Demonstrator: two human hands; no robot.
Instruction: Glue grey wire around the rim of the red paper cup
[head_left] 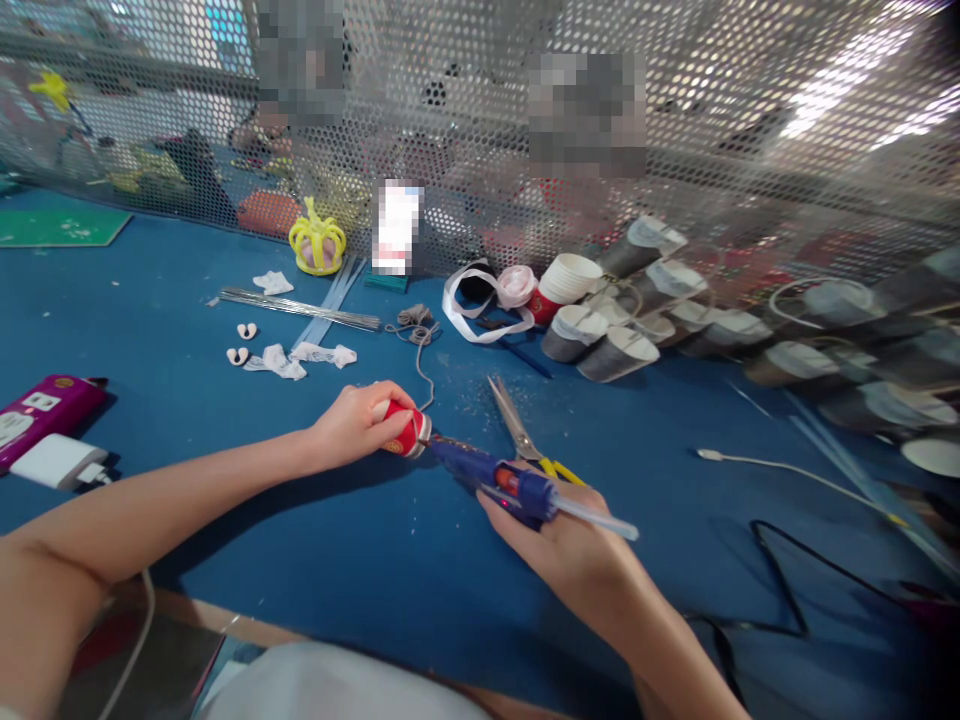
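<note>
My left hand (360,425) is closed around a small red paper cup (405,430), tipped on its side above the blue table. In my right hand (559,540) is a blue glue gun (480,470), with a clear glue stick (600,518) poking out of its back end. Its nozzle meets the cup near the rim; whether it touches cannot be made out. Grey cord (425,370) runs from the cup to a small bundle (415,318) behind it. Scissors with yellow handles (516,420) lie just beyond the glue gun, partly hidden by it.
Grey-wrapped cups (619,355) crowd the back right beside stacked white cups (570,278). Metal wires (300,308), white scraps (277,362) and a yellow crown-shaped piece (318,240) lie at the back left. A purple power strip (49,415) is at left; a black cable (784,580) trails at right. Perforated metal screen (465,130) behind.
</note>
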